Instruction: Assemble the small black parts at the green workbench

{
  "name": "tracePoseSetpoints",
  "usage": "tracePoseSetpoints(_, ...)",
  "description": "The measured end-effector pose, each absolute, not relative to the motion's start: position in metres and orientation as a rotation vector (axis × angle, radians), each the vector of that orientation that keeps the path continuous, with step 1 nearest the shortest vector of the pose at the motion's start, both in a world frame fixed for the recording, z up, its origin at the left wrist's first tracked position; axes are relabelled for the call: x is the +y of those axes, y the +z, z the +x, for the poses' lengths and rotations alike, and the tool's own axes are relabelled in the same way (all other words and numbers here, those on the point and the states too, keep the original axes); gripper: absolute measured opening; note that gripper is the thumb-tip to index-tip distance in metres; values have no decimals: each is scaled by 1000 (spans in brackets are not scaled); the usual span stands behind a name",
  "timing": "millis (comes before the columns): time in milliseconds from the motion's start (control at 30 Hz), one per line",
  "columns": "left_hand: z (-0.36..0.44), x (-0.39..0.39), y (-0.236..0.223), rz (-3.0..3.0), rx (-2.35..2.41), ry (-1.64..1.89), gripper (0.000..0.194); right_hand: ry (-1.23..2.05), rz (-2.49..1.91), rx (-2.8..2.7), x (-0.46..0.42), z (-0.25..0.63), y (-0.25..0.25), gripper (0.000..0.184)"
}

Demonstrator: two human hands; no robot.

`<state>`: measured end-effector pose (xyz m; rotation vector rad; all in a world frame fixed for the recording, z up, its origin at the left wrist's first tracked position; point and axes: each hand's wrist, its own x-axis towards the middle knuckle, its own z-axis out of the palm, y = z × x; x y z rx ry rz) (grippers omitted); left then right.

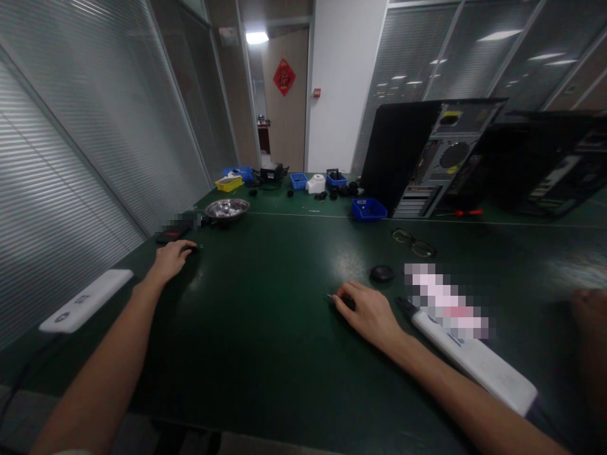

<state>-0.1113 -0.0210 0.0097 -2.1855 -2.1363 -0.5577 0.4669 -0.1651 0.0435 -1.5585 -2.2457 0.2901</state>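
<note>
1. Landmark: metal bowl (pixel 227 213), upright on the green table (pixel 265 360).
2. Left hand (pixel 171 258): nearer the person than the bowl and to its left; fingers curled at a small dark item (pixel 192 249). Whether they grip it, I cannot tell.
3. Right hand (pixel 367 311): nearer the person and well right of the bowl; fingertips pinched on a slim thing (pixel 329 296) with a pale tip, mostly hidden.
4. Black mouse (pixel 382 273), glasses (pixel 413 242), blue tray (pixel 368 209): right of the bowl, the mouse just beyond the right hand.
5. Progress, as judged: handling seems under way, the slim thing taken up and not set down. No joined or finished piece can be made out; how much remains, I cannot tell.
</note>
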Motion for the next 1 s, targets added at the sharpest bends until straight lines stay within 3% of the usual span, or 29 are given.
tracePoseSetpoints(667,-86,-10,6,-2250,-1975,-502,44,306,-1526,-2250,-165,466,45,23)
tracePoseSetpoints(1000,-87,-10,3,-2072,-2019,-774,37,301,-1531,-2254,-166,467,45,23)
